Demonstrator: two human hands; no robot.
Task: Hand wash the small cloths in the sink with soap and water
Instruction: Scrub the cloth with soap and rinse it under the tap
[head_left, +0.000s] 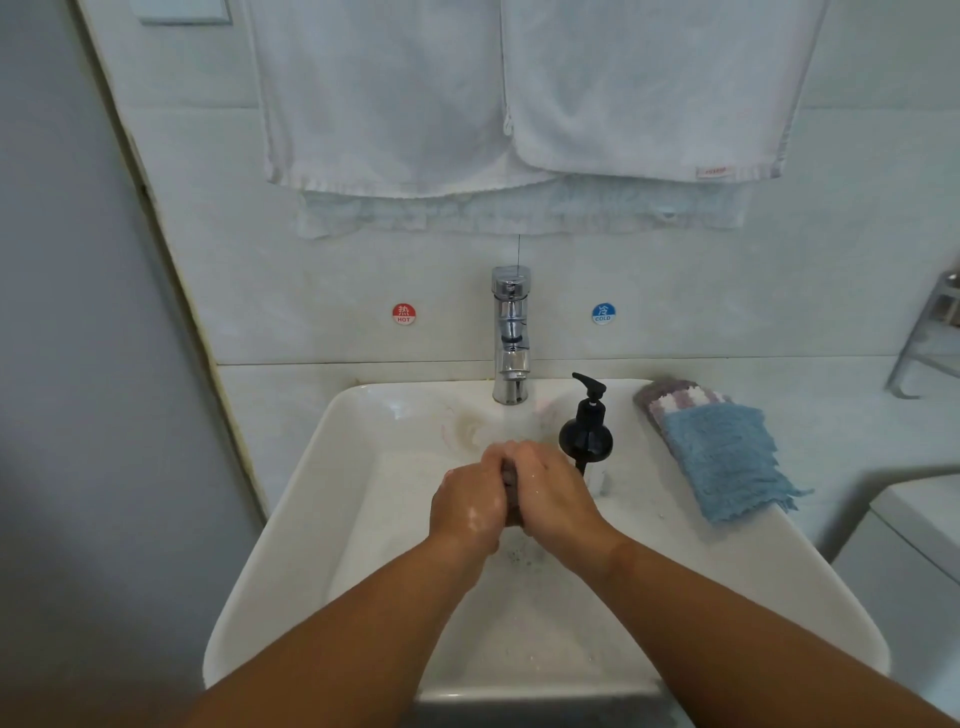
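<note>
Small dark cloth (510, 486) gripped over the white ceramic sink (291, 519).
Wet left hand (467, 512) and right hand (558, 493) curl round it, pressed together below the chrome tap (511, 332); a blue fringed cloth (727, 457) lies on the rim.

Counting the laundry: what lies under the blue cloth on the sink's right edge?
A purple-and-white striped cloth pokes out at the far end of the blue cloth. How far it runs underneath, and anything else there, is covered.

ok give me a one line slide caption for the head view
Left hand and right hand grip a dark cloth over the sink, soap pump and blue cloth to their right.
</note>
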